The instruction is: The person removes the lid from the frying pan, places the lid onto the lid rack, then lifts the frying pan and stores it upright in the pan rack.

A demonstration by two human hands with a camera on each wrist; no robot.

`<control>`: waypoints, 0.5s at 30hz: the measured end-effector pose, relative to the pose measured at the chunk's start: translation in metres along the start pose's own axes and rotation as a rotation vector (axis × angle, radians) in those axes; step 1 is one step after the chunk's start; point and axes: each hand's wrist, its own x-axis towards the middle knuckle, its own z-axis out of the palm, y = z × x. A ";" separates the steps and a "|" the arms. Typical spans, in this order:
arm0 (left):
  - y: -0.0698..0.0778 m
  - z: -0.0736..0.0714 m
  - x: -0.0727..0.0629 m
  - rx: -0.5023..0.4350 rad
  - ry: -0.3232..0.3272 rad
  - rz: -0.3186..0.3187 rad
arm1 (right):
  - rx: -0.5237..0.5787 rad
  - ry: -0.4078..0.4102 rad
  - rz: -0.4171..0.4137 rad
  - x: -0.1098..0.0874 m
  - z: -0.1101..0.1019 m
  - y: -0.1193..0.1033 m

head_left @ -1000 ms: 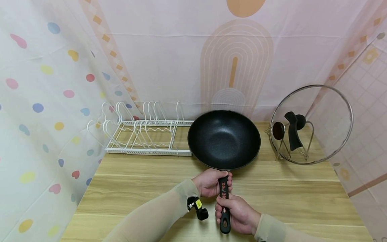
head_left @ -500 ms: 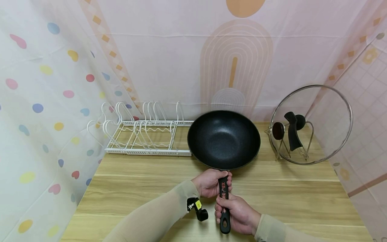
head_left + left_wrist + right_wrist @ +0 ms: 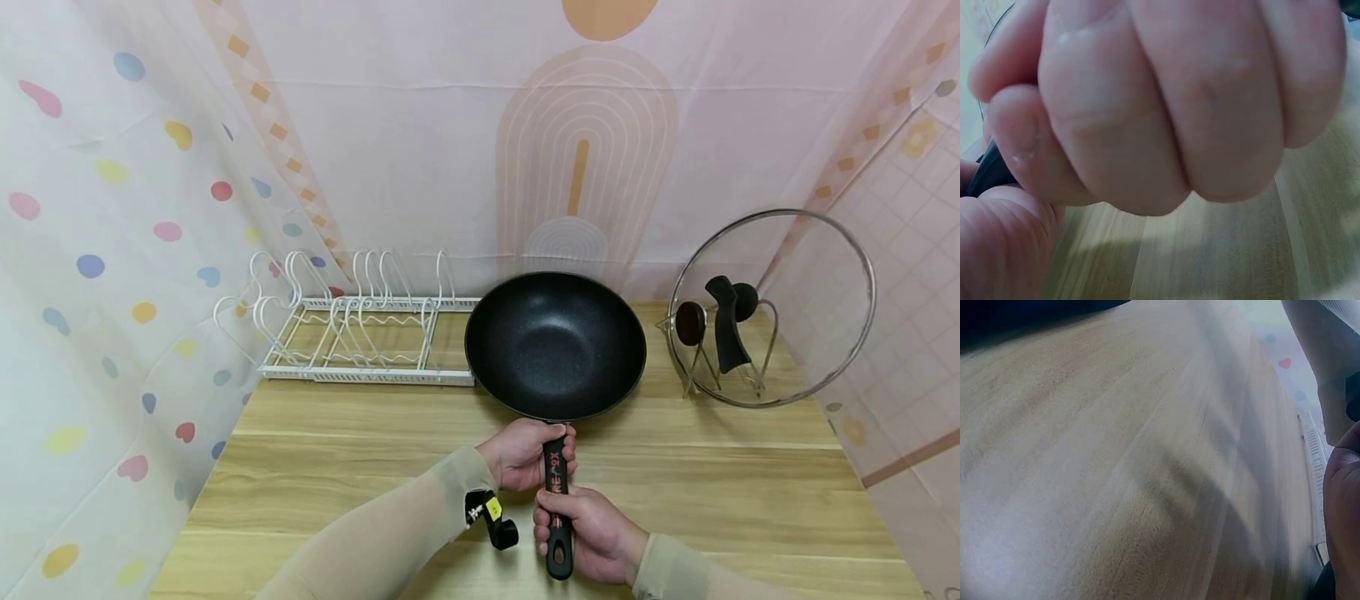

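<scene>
A black wok (image 3: 556, 346) stands at the middle of the table, its long black handle (image 3: 556, 467) with red lettering pointing toward me. My left hand (image 3: 522, 454) grips the handle close to the wok's rim, thumb on top. Lower down, near the hanging hole, my right hand (image 3: 592, 529) holds the same handle with curled fingers. Large curled fingers (image 3: 1160, 106) fill the left wrist view, hiding most of the handle. In the right wrist view, mostly tabletop (image 3: 1116, 475) shows, with part of a hand (image 3: 1342, 500) at the right edge.
A white wire dish rack (image 3: 367, 377) stands left of the wok, very near its rim. On the right, a glass lid (image 3: 817, 333) with a black knob leans upright in a small metal stand (image 3: 772, 342). Patterned curtains (image 3: 420, 167) enclose the wooden table.
</scene>
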 end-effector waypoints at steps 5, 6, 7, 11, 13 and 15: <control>-0.001 0.000 0.000 0.001 0.016 0.010 | 0.024 -0.014 0.016 -0.001 0.000 0.001; -0.001 0.001 0.000 0.000 0.019 0.011 | 0.023 -0.014 0.022 -0.001 0.000 0.002; -0.001 0.001 0.000 -0.001 0.021 0.011 | 0.019 -0.014 0.026 -0.001 0.001 0.002; -0.001 0.001 0.000 0.000 0.025 0.011 | 0.008 -0.007 0.043 -0.001 0.001 0.004; -0.001 0.001 0.000 -0.005 0.027 0.009 | 0.012 0.000 0.045 -0.001 0.002 0.005; -0.001 0.001 0.000 -0.010 0.027 0.008 | 0.019 0.009 0.050 0.000 0.003 0.006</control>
